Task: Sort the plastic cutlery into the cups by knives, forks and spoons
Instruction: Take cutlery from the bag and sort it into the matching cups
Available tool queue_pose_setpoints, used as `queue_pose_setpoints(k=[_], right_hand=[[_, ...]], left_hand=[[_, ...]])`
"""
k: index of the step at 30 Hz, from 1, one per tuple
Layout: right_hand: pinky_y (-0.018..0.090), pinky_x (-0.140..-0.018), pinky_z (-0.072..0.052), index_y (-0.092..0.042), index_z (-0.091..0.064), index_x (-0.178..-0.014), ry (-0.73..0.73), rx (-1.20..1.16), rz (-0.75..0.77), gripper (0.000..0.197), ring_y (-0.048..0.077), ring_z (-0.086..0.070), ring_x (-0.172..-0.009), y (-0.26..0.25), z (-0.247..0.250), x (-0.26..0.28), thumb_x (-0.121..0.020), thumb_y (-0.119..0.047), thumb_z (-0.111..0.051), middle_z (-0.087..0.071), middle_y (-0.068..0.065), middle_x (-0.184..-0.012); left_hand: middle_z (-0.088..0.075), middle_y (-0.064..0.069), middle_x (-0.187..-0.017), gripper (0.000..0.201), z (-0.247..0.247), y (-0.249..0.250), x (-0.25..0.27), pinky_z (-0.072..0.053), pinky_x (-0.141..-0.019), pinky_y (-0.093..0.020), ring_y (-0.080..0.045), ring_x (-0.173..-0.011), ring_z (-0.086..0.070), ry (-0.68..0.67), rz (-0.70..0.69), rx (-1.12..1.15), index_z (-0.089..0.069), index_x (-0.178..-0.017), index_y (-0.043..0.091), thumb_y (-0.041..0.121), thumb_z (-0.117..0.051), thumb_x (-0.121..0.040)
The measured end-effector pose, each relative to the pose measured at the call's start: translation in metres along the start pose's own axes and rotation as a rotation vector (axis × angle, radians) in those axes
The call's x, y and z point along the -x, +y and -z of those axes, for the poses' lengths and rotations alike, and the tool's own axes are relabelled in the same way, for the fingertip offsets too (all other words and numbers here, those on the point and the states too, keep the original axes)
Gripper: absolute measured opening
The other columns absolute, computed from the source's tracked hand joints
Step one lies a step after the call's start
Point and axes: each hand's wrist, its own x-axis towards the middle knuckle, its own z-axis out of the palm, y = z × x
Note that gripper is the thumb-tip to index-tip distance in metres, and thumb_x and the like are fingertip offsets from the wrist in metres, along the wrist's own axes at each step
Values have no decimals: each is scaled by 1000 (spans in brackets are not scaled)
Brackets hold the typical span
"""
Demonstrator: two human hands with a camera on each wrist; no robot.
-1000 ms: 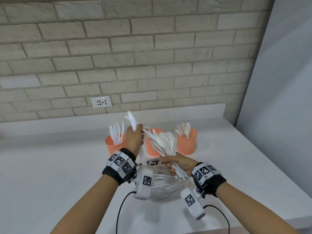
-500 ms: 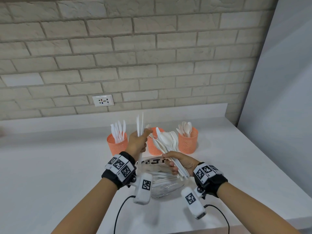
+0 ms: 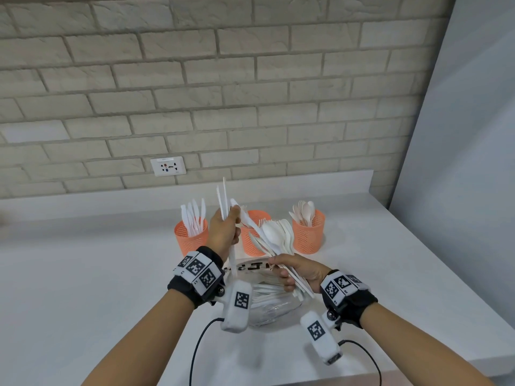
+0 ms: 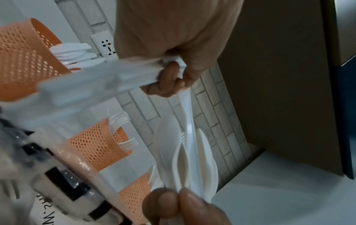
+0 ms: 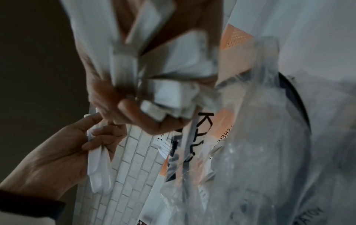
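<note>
3 orange mesh cups stand in a row beyond my hands: knife cup (image 3: 191, 237) far L, fork cup (image 3: 252, 240) partly hidden behind my L hand (image 3: 223, 232), spoon cup (image 3: 308, 234) beyond my R hand (image 3: 299, 273). Clear plastic bag (image 3: 267, 305) w/ more cutlery lies below both hands. L hand grips 2 knives (image 3: 223, 199), long axis approx. vertical. R hand grips mixed cutlery bundle (image 3: 274, 240), heads fanned up and away; count unclear.
</note>
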Motion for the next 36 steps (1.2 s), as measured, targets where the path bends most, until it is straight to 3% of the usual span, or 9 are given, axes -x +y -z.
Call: queue_pose_setpoints(k=[4,9,15,19,22,26,28,32,36], right_hand=[[14,-37,-32,-18,-45,-74,-2,10,11,22,2,-35,-30,0,-3,-2,-96,-19,-43,-42,-8,-39],[15,-36,-33,-18,-45,-71,10,33,8,25,3,-33,-30,0,-7,-6,-96,-20,-45,-41,-8,-38],[14,-37,-32,-18,-45,-72,27,48,-4,25,2,-34,-29,-1,-8,-8,-96,-22,-46,-42,-9,-38],[14,-35,-34,-19,-52,-64,43,46,11,31,2,-35,-29,-3,-9,-7,-95,-19,-50,-42,-8,-37],[14,-35,-34,-19,-56,-64,58,85,28,29,3,-36,-28,-4,-8,-5,-93,-13,-54,-42,-9,-37],[15,-36,-35,-14,-55,-77,98,98,42,14,4,-37,-30,-4,-5,-6,-89,-9,-59,-43,-8,-40],[15,-36,-37,-13,-53,-79,117,85,49,12,4,-39,-31,-5,-4,-7,-90,-11,-59,-48,-7,-41],[15,-39,-40,-14,-49,-74,124,43,83,19,4,-46,-36,-9,-8,-10,-91,-19,-57,-52,-7,-45],[19,-41,-48,-12,-53,-77,160,-122,120,15,8,-55,-39,-15,-10,-13,-91,-16,-57,-52,-4,-44]], left_hand=[[-42,1,-63,20,-2,-6,6,-25,-36,-14,-5,-38,-32,-74,16,-37,-52,-75,18,28,-62,-88],[-29,11,-37,40,-4,-12,5,-22,-33,-15,-5,-32,-24,-69,51,-54,-39,-58,18,20,-71,-81],[-35,1,-50,31,-6,-12,1,-25,-34,-16,-8,-37,-28,-46,25,-100,-44,-64,14,21,-62,-88],[-55,-4,-68,23,-3,-10,-13,-32,-39,-17,-10,-45,-36,102,-26,-35,-47,-83,9,24,-40,-99],[-65,-5,-64,25,4,-6,-22,-36,-39,-17,-6,-36,-41,217,-22,155,-43,-79,13,22,-35,-101],[-47,-4,-61,22,16,4,-28,-46,-49,-23,-15,-52,-46,369,-52,344,-42,-80,18,21,-35,-100],[-37,-2,-62,19,22,4,-32,-48,-47,-21,-12,-46,-44,342,-44,410,-42,-80,18,20,-41,-99],[-40,0,-64,17,31,-15,-33,-38,-36,-16,-5,-39,-42,170,-8,188,-48,-80,18,15,-46,-97],[-37,2,-45,26,45,-39,-35,-31,-36,-17,-9,-33,-35,98,-3,-69,-51,-78,13,30,-46,-97]])
